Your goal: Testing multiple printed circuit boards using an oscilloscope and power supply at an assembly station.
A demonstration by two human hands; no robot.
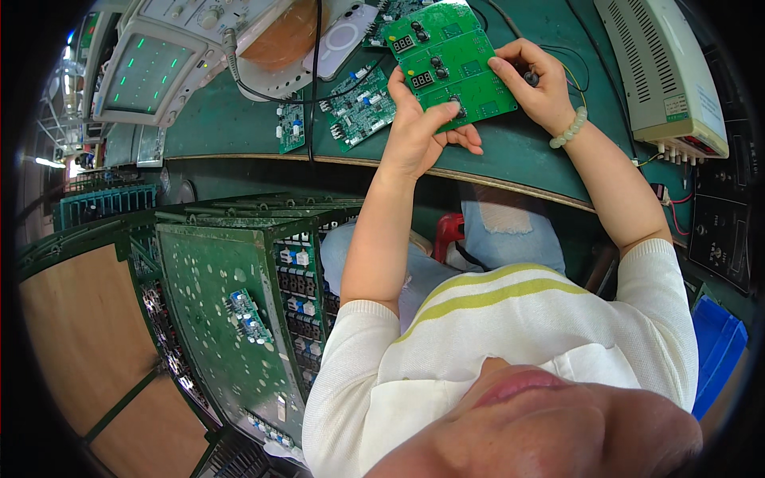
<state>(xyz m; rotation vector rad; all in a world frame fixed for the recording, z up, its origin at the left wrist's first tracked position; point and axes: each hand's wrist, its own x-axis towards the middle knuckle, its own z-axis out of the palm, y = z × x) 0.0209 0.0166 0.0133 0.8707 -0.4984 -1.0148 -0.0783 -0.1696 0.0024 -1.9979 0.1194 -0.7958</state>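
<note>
A green circuit board panel (pixel 458 68) is held tilted above the bench's front part. Small black digit displays and round buttons sit on its joined sections. My left hand (pixel 421 131) grips the panel's left and lower edge, thumb on the front by the lowest button, some fingers reaching beneath. My right hand (pixel 546 84) pinches the right edge, thumb on top and fingers curled. Tucked in those curled fingers is a dark round-ended thing (pixel 531 78), its kind unclear; a grey cable runs toward this hand. More populated circuit boards (pixel 358 103) lie left of my left hand.
An oscilloscope (pixel 151 72) with a lit screen stands at the left, its probe cable (pixel 279 97) crossing the green bench (pixel 223 131). Behind the boards lies a phone (pixel 341 40). A vented bench instrument (pixel 665 72) stands right. Below left is a green metal rack (pixel 211 279) holding boards; a blue bin (pixel 717 350) is lower right.
</note>
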